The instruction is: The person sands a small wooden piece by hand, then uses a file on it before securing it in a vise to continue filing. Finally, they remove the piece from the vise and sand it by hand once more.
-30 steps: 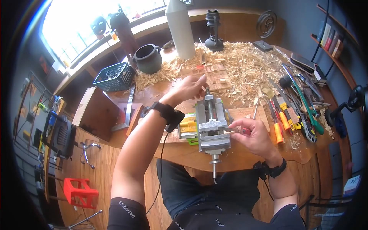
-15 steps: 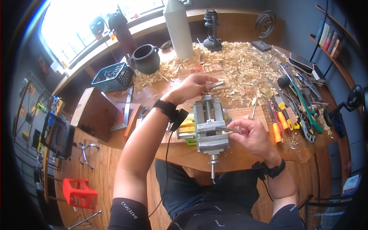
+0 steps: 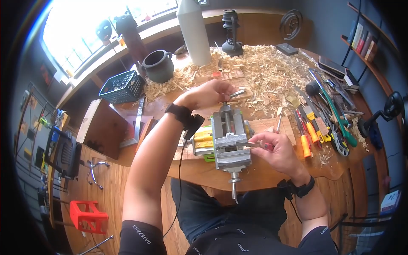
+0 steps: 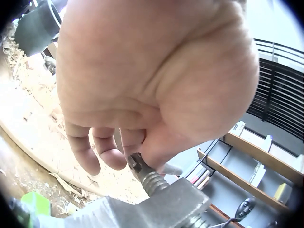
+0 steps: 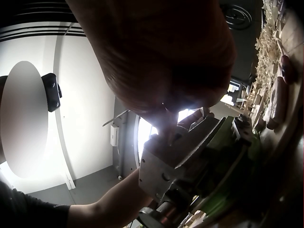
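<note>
A grey metal vise (image 3: 233, 158) stands at the table's near edge. My left hand (image 3: 207, 94) is at its far end, thumb and fingers pinching the short metal crank bar (image 3: 238, 92); in the left wrist view, the fingertips curl down around the threaded screw's end (image 4: 137, 163). Between the vise jaws lies a thin flat piece (image 3: 243, 145), reaching out to the right. My right hand (image 3: 278, 154) pinches its outer end, where a red part (image 3: 268, 146) shows between the fingers. The right wrist view is dark, and the hand hides most of the piece there.
Wood shavings (image 3: 272, 72) cover the back of the table. Screwdrivers, cutters and other hand tools (image 3: 316, 127) lie to the right. A wooden box (image 3: 104, 129), a green basket (image 3: 122, 87) and a dark pot (image 3: 158, 68) stand to the left. Yellow-and-green gear (image 3: 203, 140) sits beside the vise.
The crank bar, hidden by my left hand a second ago, now points out to the right from my fingers. My right hand keeps its pinch beside the vise. The head view shifts slightly.
</note>
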A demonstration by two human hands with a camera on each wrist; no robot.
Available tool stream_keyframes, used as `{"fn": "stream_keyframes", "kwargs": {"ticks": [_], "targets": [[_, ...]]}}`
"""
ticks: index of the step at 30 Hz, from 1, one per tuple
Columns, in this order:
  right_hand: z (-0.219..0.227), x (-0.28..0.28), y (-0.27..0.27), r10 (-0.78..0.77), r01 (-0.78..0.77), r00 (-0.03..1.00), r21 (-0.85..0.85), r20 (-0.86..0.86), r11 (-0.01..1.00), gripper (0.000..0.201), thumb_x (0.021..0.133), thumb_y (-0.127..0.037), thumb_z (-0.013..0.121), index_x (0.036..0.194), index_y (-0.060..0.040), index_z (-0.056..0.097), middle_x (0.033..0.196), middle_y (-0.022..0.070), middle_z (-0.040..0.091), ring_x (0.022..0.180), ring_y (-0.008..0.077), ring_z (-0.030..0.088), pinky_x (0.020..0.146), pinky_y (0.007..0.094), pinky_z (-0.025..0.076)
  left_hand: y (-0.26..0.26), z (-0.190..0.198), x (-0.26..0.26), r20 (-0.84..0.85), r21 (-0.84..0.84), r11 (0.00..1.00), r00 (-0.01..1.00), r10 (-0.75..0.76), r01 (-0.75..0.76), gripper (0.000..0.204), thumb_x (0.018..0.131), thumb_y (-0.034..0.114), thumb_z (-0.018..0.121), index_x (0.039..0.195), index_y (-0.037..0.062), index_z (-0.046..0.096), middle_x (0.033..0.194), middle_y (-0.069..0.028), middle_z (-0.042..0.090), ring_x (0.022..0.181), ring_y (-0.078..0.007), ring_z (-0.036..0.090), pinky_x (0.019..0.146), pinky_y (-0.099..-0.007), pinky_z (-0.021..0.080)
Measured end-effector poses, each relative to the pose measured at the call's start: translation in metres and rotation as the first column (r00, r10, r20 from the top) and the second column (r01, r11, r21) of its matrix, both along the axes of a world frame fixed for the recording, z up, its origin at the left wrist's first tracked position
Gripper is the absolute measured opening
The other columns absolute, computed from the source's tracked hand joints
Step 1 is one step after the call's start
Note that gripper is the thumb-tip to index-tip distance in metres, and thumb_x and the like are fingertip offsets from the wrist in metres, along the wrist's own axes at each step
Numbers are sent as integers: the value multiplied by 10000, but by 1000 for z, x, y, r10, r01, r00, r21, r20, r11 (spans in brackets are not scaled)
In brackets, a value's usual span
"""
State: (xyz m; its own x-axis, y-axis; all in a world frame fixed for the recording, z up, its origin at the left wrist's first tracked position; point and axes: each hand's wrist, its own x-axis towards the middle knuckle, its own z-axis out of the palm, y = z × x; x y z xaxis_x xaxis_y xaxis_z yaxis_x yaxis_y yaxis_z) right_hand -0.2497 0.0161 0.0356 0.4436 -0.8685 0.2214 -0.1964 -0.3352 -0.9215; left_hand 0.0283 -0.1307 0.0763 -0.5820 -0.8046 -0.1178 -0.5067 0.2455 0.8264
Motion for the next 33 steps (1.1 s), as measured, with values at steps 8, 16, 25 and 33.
{"fn": "stream_keyframes", "kwargs": {"ticks": [8, 16, 25, 33], "targets": [[-2, 0, -1, 11, -11, 1000, 41, -6, 999, 173, 900, -75, 767, 1070, -47, 752, 663, -109, 466, 605, -5, 387, 526, 228, 312, -9, -2, -11, 66, -56, 996, 995, 75, -72, 247, 979, 64, 650, 1223, 31, 672, 1002, 7, 686, 927, -93, 583, 871, -292, 486], [0, -1, -1, 10, -10, 1000, -1, -16, 1000, 184, 887, -73, 774, 1067, -48, 747, 653, -88, 443, 600, 19, 393, 536, 245, 329, -10, 11, -15, 225, -197, 980, 974, 33, 12, 284, 935, 99, 722, 1209, 31, 690, 957, -16, 688, 903, -113, 603, 838, -303, 494], [2, -1, -1, 14, -14, 999, 7, -32, 1000, 179, 883, -77, 778, 1056, -48, 743, 652, -68, 458, 602, 24, 399, 536, 254, 338, -18, 25, -24, 372, -251, 964, 928, 8, 92, 288, 903, 46, 709, 1186, 29, 664, 954, -78, 742, 852, -166, 668, 826, -336, 522], [1, -2, 0, 2, 0, 999, 42, -50, 999, 195, 870, -77, 786, 1058, -47, 744, 683, -37, 487, 633, 49, 445, 565, 264, 376, 0, 19, -18, 177, -289, 952, 983, -46, 97, 85, 950, -34, 573, 1014, 21, 560, 930, -34, 681, 898, -134, 627, 834, -323, 503]]}}
